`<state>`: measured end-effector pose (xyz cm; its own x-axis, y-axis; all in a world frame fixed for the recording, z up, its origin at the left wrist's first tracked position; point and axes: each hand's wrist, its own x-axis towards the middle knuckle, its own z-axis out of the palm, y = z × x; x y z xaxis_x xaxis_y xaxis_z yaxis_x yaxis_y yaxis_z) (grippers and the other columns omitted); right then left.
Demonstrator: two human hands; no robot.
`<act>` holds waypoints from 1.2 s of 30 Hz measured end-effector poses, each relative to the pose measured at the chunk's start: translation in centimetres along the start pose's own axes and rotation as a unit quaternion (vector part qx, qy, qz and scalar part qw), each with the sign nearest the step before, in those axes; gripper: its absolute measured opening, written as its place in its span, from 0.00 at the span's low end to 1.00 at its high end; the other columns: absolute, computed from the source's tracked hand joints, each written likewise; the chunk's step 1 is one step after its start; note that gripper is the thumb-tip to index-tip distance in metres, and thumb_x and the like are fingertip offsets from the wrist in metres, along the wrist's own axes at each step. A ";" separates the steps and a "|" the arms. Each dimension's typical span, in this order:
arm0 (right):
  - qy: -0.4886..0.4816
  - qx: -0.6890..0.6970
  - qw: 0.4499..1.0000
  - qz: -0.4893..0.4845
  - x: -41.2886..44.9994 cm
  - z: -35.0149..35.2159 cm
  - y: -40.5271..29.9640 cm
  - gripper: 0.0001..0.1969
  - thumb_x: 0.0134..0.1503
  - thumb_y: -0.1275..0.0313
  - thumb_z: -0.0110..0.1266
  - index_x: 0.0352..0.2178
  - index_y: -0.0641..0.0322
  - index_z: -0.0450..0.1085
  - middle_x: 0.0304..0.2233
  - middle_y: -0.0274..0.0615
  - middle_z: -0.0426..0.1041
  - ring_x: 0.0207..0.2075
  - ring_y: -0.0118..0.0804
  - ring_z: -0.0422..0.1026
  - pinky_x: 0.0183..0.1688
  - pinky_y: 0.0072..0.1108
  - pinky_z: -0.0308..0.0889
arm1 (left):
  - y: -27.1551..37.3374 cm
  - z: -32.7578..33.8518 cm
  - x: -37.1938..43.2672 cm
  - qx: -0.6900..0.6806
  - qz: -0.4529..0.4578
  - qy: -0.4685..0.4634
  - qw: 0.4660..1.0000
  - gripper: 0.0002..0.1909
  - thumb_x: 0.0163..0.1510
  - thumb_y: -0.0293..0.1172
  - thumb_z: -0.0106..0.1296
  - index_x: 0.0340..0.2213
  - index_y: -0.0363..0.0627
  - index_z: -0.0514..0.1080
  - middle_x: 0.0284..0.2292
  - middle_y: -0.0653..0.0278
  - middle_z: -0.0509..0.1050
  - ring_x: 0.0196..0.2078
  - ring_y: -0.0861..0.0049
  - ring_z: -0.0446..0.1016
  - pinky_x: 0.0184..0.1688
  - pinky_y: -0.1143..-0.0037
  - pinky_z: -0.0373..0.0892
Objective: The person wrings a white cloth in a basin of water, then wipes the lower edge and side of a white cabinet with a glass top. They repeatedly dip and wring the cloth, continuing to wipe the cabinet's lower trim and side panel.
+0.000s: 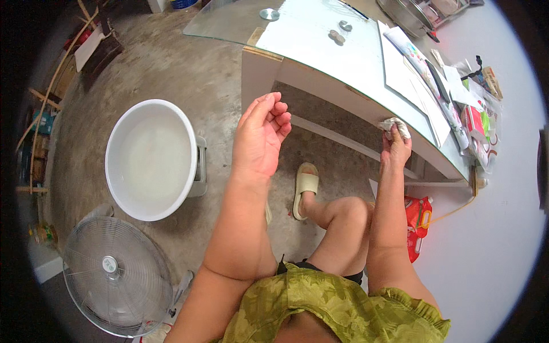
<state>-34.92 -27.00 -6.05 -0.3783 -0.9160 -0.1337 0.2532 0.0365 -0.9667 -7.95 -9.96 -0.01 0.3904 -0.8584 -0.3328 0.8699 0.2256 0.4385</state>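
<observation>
My right hand (pixel 396 148) grips a crumpled white cloth (pixel 393 124), pressed near the front edge of a glass-topped table (pixel 339 73). In mid-air over the floor, left of the table's front, my left hand (pixel 262 133) holds nothing; its fingers are loosely curled with the palm turned inward. White papers (pixel 399 77) lie on the glass beyond my right hand. Further back on the same top are small round dark pieces (pixel 336 37) and a clear glass or metal disc (pixel 269 14).
To the left a white basin (pixel 150 158) of cloudy liquid rests on a stool (pixel 200 171). A standing fan (pixel 118 276) with a wire grille is at lower left. Packets (pixel 476 122) crowd the table's wall end. A red bag (pixel 418 223) sits beside my right leg. A steel pot (pixel 405 17) stands beyond.
</observation>
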 end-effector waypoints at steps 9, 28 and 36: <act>-0.033 0.005 0.994 0.104 -10.6 15.6 6.6 0.19 0.43 0.79 0.63 0.36 0.66 0.63 0.33 0.41 0.71 0.33 0.30 0.71 0.35 0.21 0.68 | 2.5 -0.7 0.1 -0.046 0.022 0.026 0.998 0.07 0.54 0.31 0.47 0.34 0.42 0.68 0.27 0.69 0.69 0.29 0.82 0.68 0.32 0.78 0.66; 0.009 0.110 0.994 0.019 0.5 -0.4 1.3 0.17 0.49 0.75 0.56 0.41 0.62 0.63 0.37 0.43 0.70 0.40 0.35 0.70 0.40 0.23 0.70 | 1.2 0.4 1.0 -0.092 -0.005 0.003 0.996 0.07 0.55 0.30 0.46 0.34 0.41 0.68 0.28 0.67 0.68 0.30 0.80 0.68 0.32 0.77 0.67; -0.105 0.091 0.982 0.126 -10.3 17.4 8.2 0.18 0.42 0.78 0.64 0.34 0.65 0.64 0.32 0.41 0.71 0.31 0.31 0.71 0.33 0.21 0.68 | 0.7 0.7 1.8 -0.097 -0.007 -0.007 0.995 0.07 0.55 0.31 0.46 0.34 0.42 0.68 0.28 0.68 0.68 0.29 0.80 0.67 0.33 0.77 0.66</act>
<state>-13.50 -24.25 -8.81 -0.0962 -0.9498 -0.2979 0.4771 0.2186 -0.8512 -6.89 -11.65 0.27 0.3747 -0.8682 -0.3252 0.9177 0.2973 0.2636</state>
